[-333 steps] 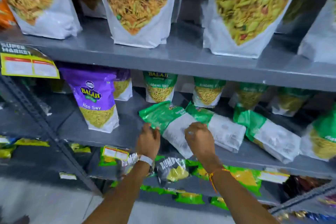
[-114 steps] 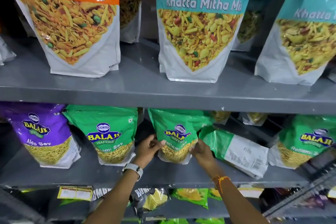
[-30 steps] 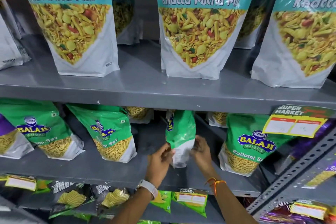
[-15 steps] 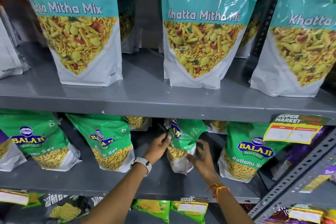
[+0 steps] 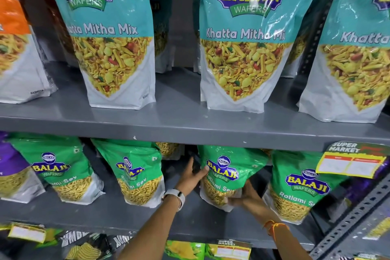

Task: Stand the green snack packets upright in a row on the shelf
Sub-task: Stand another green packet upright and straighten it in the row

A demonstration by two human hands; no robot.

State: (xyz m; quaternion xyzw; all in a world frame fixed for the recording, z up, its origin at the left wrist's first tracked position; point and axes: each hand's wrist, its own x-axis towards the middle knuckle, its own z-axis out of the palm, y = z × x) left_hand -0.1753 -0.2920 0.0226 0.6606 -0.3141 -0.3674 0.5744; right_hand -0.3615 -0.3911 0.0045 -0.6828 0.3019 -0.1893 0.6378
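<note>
Several green Ratlami Sev packets stand upright in a row on the grey middle shelf (image 5: pixel 130 220). I hold the third green packet (image 5: pixel 228 172) with both hands, its front facing me. My left hand (image 5: pixel 193 177) grips its left edge, thumb on the front. My right hand (image 5: pixel 245 196) cups its lower right corner near the shelf. Other green packets stand to the left (image 5: pixel 57 167) (image 5: pixel 137 172) and one to the right (image 5: pixel 299 186). More packets sit behind, mostly hidden.
The upper shelf (image 5: pixel 190 124) carries large teal Khatta Mitha Mix bags (image 5: pixel 242 38), overhanging the row. A yellow price tag (image 5: pixel 350 162) hangs at right by a perforated upright (image 5: pixel 348 226). A purple packet (image 5: pixel 8 169) stands at far left. The lower shelf holds dark and green packets.
The held green packet has turned from edge-on to front-facing and now stands upright. My right hand dropped to its lower corner; my left hand stays on its left edge.
</note>
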